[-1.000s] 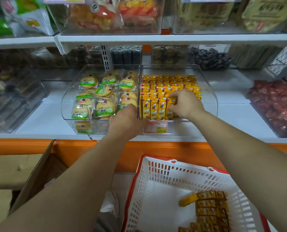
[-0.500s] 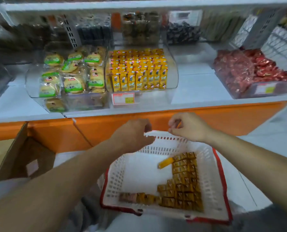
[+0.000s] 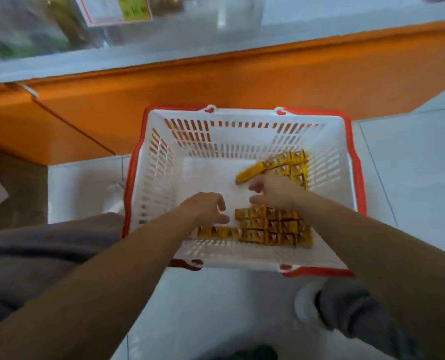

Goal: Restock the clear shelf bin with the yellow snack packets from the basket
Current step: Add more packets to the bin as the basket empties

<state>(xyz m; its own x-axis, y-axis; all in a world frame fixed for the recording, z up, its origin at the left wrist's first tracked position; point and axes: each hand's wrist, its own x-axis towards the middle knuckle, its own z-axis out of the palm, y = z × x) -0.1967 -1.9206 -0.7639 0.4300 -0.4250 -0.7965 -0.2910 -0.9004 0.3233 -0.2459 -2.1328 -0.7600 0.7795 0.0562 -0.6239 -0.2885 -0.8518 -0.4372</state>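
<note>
A white basket with a red rim stands on the floor below me. Several yellow snack packets lie in rows along its right and near sides, and one loose packet lies tilted further back. My left hand hovers inside the basket just left of the rows, fingers loosely curled and empty. Over the middle of the packets my right hand is lowered, fingers spread, holding nothing that I can see. The clear shelf bin is out of view above.
An orange shelf front runs across above the basket, with a price label at the top edge. A brown cardboard box sits at the left. My knee and a grey shoe are near the basket.
Both hands dropped from the shelf bin down into the basket. My view swung down from the shelves to the basket and floor.
</note>
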